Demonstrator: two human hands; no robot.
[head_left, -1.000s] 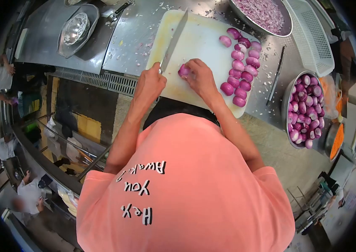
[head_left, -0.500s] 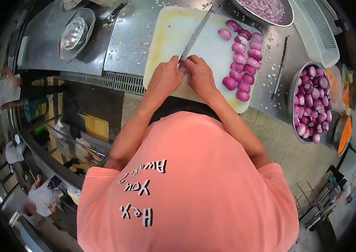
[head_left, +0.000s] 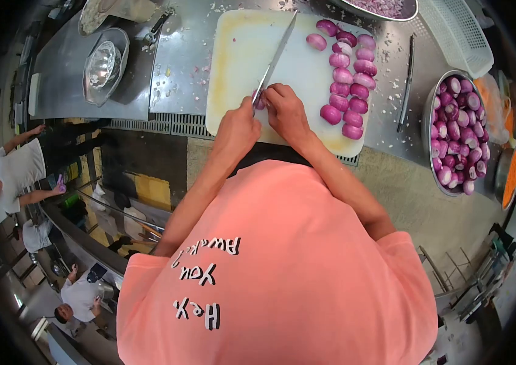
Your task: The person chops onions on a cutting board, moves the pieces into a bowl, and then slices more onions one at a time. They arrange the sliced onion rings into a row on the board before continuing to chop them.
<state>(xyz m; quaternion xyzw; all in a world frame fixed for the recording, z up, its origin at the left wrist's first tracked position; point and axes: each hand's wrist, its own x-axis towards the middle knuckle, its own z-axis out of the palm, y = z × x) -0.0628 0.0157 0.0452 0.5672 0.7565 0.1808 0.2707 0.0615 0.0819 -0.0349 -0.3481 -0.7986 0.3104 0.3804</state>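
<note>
My left hand (head_left: 238,129) is closed round the handle end of a long knife (head_left: 275,59), whose blade points up and to the right over the white cutting board (head_left: 224,79). A small purple onion piece (head_left: 260,101) lies beside the blade, under the bent fingertips of my right hand (head_left: 286,111), which pinch it. Part of the piece is hidden by the fingers. On the right part of the board, peeled onion halves (head_left: 342,75) lie in rows.
A bowl of whole purple onions (head_left: 456,134) stands at the right, near a dark rod (head_left: 406,82). A white basket (head_left: 456,36) and a bowl of chopped onion (head_left: 383,7) are at the back. A metal bowl (head_left: 101,67) stands left. Several co-workers (head_left: 24,170) are at far left.
The view has shifted slightly. My left hand has drawn a little down and away from my right fingers, with the knife still in it. A co-worker at far left has moved, arms now spread.
</note>
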